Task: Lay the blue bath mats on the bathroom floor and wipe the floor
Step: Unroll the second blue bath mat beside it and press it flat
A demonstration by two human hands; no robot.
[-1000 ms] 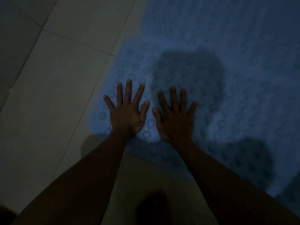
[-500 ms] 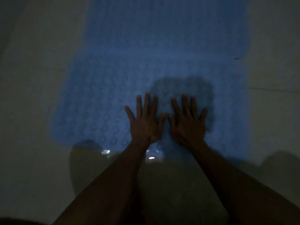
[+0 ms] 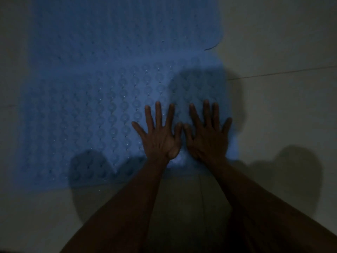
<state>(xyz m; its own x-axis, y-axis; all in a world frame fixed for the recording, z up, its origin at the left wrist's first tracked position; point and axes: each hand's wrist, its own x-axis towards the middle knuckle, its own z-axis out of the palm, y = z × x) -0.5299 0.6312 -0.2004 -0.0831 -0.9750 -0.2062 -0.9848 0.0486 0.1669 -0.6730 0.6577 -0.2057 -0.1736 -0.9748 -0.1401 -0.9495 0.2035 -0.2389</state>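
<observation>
Blue bath mats: two. The near mat (image 3: pixel 109 115) lies under both palms, and the far mat (image 3: pixel 127 30) lies beyond the fingertips, its corner overlapping the near one.
Hands: two. The left hand (image 3: pixel 160 137) and the right hand (image 3: pixel 207 137) lie flat, side by side, thumbs almost touching.
Fingers spread: ten, five to each hand.
Forearms: two, both bare.
Floor (image 3: pixel 282 110) grout lines: two can be made out, one off to the right of the right hand and one running toward the camera below the wrists.
Suction rings on the near mat: too many and too dim to count.
</observation>
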